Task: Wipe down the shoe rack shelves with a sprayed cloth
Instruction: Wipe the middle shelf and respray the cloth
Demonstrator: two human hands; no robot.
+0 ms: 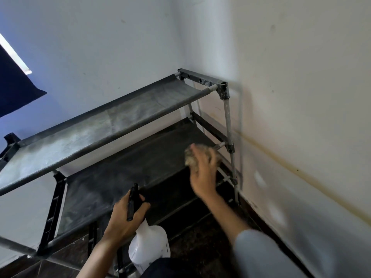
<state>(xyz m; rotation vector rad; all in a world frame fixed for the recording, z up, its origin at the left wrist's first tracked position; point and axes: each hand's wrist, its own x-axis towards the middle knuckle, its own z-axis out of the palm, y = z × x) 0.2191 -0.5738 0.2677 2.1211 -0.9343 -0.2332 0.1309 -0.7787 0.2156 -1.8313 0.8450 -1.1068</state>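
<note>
A grey metal shoe rack (226,109) with dark fabric shelves stands in the room's corner. Its top shelf (104,125) is dusty and pale; the second shelf (124,167) below is darker. My right hand (202,173) holds a crumpled beige cloth (190,157) against the right end of the second shelf, blurred by motion. My left hand (124,215) grips the black trigger head of a white spray bottle (149,245), held low in front of the rack.
White walls (301,97) close in behind and to the right of the rack. Dark tiled floor (190,237) shows beneath. A dark cloth or curtain (16,87) hangs at the upper left.
</note>
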